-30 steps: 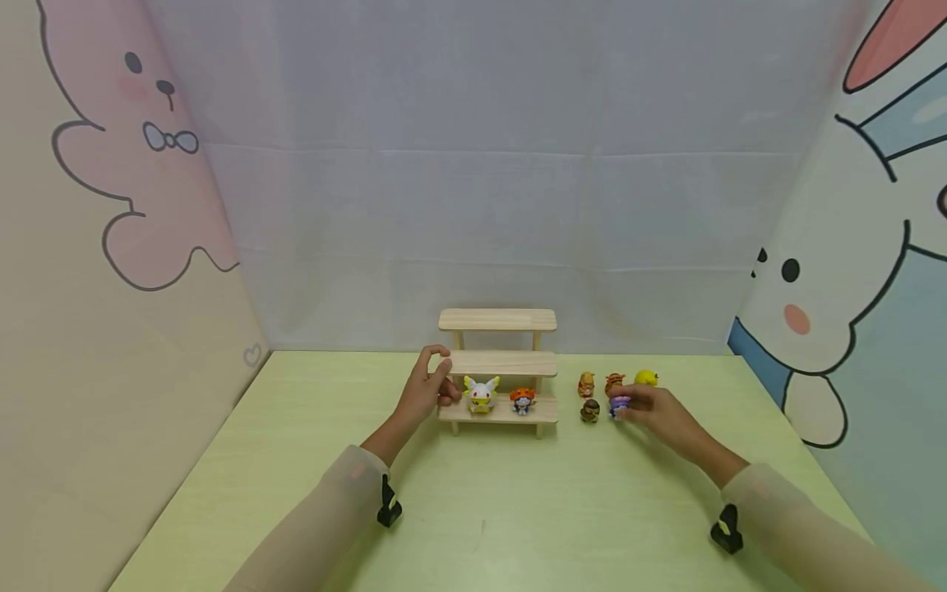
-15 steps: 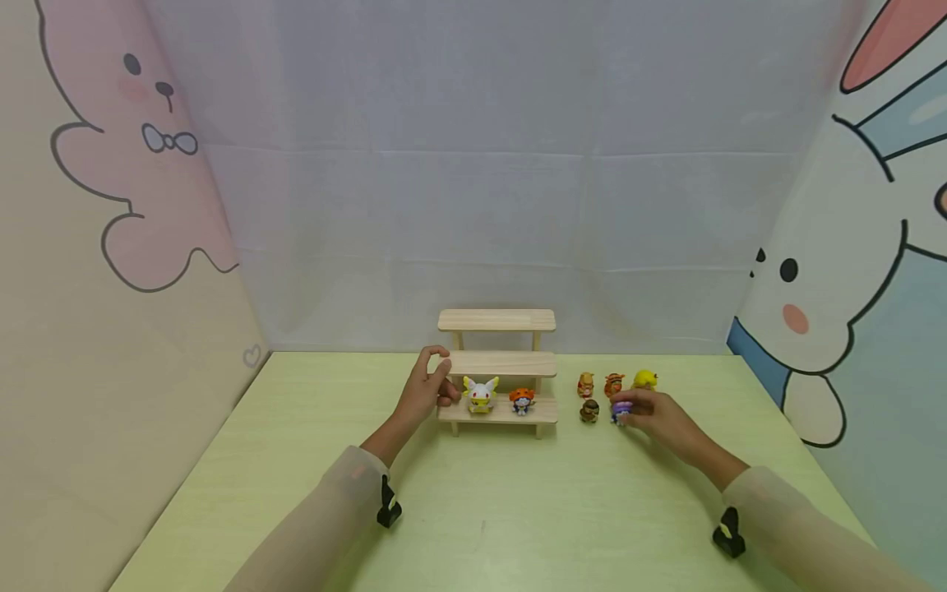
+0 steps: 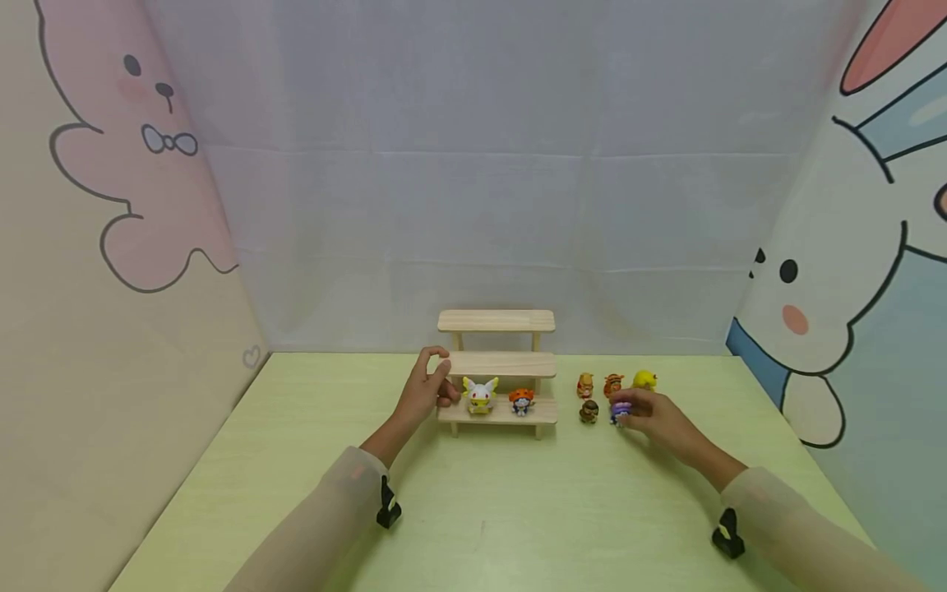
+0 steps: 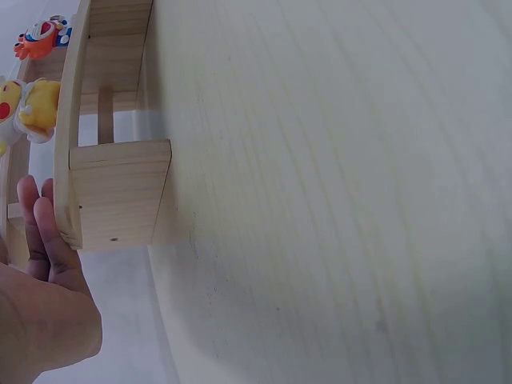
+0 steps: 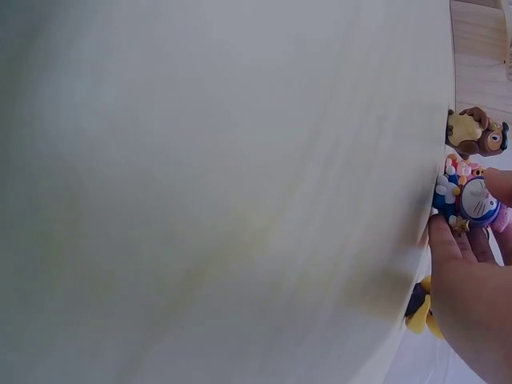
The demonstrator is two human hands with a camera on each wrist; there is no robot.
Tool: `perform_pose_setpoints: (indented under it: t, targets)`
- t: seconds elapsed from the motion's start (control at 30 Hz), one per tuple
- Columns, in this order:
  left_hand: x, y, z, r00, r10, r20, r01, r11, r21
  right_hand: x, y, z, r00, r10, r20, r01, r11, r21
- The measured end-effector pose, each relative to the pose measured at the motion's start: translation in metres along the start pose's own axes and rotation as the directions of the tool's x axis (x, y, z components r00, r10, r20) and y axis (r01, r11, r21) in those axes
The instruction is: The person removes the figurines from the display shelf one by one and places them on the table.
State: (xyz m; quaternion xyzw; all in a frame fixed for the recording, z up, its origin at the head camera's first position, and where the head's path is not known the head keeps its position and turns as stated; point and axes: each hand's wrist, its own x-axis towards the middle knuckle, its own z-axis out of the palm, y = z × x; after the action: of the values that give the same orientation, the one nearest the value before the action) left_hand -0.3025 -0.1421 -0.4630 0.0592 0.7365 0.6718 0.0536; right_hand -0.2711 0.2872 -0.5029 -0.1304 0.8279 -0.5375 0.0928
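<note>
Though the right hand (image 3: 663, 419) still pinches the purple-topped toy (image 5: 478, 200), that toy has hardly moved and stays off the shelf (image 3: 503, 363), which the left hand (image 3: 423, 395) touches with loose fingers.

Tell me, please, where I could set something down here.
Bare: the top shelf, the middle shelf right of the left hand, and the table in front of the bottom shelf. Crowded: among the figurines beside the right hand.
</note>
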Motion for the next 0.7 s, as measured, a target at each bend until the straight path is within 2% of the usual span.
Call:
perform_pose_setpoints:
  t: [0.17,0.47,0.7]
  targets:
    - [0.01,-0.019,0.0,0.999,0.014,-0.037,-0.014,1.0,0.02,-0.001,-0.001,-0.001,1.0,0.006,-0.005,-0.006,1.0,-0.005]
    - [0.009,-0.021,0.003,0.997,0.04,-0.07,-0.038,0.999,0.038,0.001,-0.006,-0.004,1.0,0.01,-0.018,-0.01,1.0,0.012]
    - [0.009,-0.021,0.003,0.997,0.043,-0.063,-0.041,0.999,0.035,0.001,-0.012,-0.007,0.999,-0.011,-0.044,0.009,0.999,-0.043]
